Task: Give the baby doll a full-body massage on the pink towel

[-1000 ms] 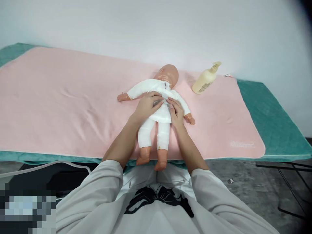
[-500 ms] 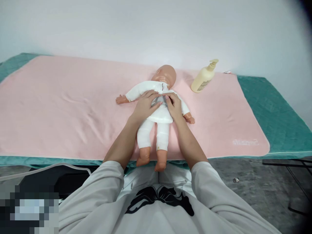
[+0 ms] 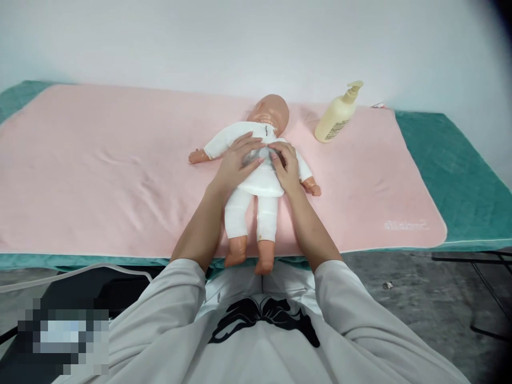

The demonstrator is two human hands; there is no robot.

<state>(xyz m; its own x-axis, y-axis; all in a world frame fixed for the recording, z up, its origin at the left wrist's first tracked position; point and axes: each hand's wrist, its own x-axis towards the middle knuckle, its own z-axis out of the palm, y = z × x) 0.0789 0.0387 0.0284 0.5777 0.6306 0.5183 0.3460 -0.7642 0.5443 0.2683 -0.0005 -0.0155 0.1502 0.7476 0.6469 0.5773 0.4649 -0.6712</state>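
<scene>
Both hands lay on a baby doll (image 3: 262, 184), which looked face down on a pink mat (image 3: 100, 176).
The left hand (image 3: 236, 160), at nine o'clock on the white-clad torso, lay with its fingers spread over the doll and its thumb well apart; the right hand (image 3: 288, 160), at three o'clock, curved more, its thumb apart from its forefinger. Neither appeared clamped on anything. The doll's head (image 3: 269, 113) lay at twelve o'clock, its feet (image 3: 264, 256) at six by the bed's near edge, and a pump bottle (image 3: 335, 118) stood at two o'clock, clear of both hands. The step in hand seemed to be two-handed contact with the torso; any shift from there probably called for light, even pressure, both palms moving together.
</scene>
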